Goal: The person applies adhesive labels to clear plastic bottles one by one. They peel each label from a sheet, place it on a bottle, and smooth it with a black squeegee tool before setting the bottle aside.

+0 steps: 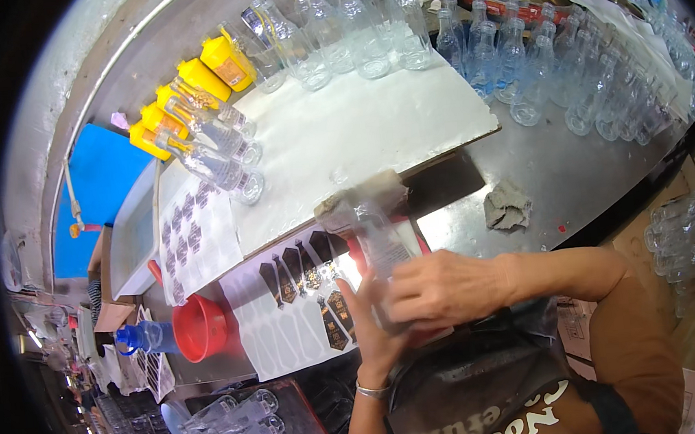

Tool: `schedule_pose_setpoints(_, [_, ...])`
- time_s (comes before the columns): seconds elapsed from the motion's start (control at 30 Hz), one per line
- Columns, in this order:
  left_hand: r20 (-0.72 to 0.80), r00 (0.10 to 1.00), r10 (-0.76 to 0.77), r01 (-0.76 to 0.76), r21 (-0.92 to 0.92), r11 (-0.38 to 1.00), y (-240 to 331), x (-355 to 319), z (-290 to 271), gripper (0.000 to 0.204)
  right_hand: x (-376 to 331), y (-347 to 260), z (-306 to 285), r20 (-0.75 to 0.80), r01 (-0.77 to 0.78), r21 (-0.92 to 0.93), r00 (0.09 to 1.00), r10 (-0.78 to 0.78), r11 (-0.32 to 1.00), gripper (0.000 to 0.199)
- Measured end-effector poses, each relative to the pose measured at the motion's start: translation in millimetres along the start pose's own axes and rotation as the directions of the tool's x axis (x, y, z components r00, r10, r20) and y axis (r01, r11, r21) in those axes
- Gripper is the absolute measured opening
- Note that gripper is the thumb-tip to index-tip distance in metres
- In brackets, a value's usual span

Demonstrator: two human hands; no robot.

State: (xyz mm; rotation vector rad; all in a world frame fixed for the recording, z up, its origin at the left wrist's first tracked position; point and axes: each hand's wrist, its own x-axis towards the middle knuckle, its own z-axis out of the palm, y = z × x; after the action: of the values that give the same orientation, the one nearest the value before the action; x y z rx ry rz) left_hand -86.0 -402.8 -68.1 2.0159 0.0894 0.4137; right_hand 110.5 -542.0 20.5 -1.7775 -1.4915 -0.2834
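Observation:
A clear glass bottle lies slanted in front of me, blurred, with small print on its side. My left hand supports its near end, thumb upright along the side and fingers partly hidden behind the glass. From the right, my right hand presses curled fingers onto the bottle. The bottle's far end meets a tan padded block at the board's edge. Left of the bottle lies a sheet of label decals, some black with gold print, others only pale outlines where decals are gone.
A white-topped board carries several glass bottles at its back and left. More bottles crowd the right. A red bowl, blue-capped bottle, crumpled cloth and yellow bottles stand around. Other bottles lie lower left.

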Motion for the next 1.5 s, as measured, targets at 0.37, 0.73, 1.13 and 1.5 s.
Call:
schedule_pose_setpoints(0.37, [0.037,0.995,-0.095,0.097,-0.056,0.994,-8,2,-5,0.115,-80,-29,1,-0.012,-0.007,0.482,1.0,0.015,0.876,0.031])
schedule_pose_setpoints(0.73, [-0.018,0.995,-0.097,0.097,-0.027,0.995,0,-1,3,0.112,-74,-20,-3,0.064,-0.188,0.446,0.982,0.178,0.875,0.033])
schedule_pose_setpoints(1.13, [-0.213,0.975,-0.056,0.006,-0.23,0.973,17,27,-25,0.081,25,-5,-2,-0.001,0.1,-0.227,0.995,-0.103,0.969,0.013])
schedule_pose_setpoints(1.5, [-0.075,0.99,-0.121,0.139,0.319,0.938,8,168,-44,0.064,-32,-51,11,0.111,0.131,0.166,0.982,-0.151,0.977,0.013])
